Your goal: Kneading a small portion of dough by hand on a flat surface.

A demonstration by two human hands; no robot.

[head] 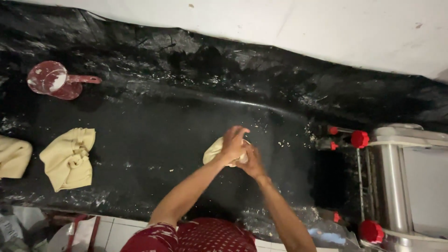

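Observation:
A pale yellow lump of dough [213,151] lies on the black plastic-covered worktop [154,140]. My left hand [234,143] is closed over its top. Against the dough's right side presses my right hand [252,162], fingers wrapped around it. Most of the lump is hidden under my hands; only its left edge shows.
Two folded sheets of dough lie at the left, one [69,157] near the front and one [13,157] at the frame edge. A red measuring cup [55,80] dusted with flour sits at the back left. A metal roller machine [396,182] with red knobs [360,139] stands at the right.

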